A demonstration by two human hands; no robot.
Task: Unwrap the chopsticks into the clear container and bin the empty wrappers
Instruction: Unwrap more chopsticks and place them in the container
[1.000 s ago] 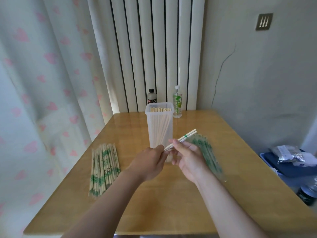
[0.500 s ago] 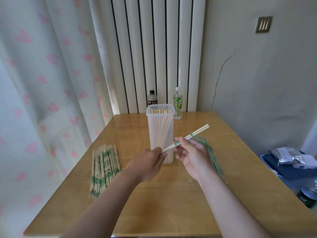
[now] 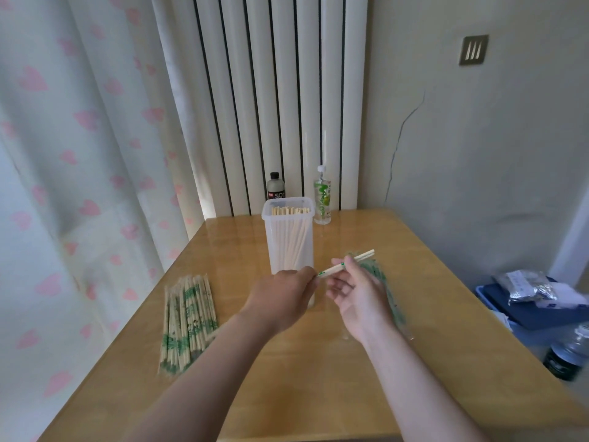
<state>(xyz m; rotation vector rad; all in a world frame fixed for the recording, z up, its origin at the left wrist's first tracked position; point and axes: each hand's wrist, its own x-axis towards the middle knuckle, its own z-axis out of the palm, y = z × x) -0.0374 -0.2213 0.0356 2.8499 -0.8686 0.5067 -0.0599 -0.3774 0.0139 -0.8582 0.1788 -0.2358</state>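
— What's round the clear container [image 3: 269, 244]?
— Behind it, a dark bottle [image 3: 275, 188] reading "SO" and a green-labelled bottle [image 3: 322, 200]. To its left is the wrapped pile [image 3: 186, 320], to its right the empty wrappers [image 3: 384, 283]
— In front?
— The left hand [image 3: 280, 298] and right hand [image 3: 357, 295] each pinch the chopstick pair [image 3: 338, 267], hiding the container's foot

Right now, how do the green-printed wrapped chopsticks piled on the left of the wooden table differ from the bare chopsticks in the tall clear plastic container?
The wrapped chopsticks lie flat on the table; the bare chopsticks stand on end in the container. The wrapped chopsticks wear sleeves with green print; the bare chopsticks show plain pale wood. Both are thin pale sticks bunched together.
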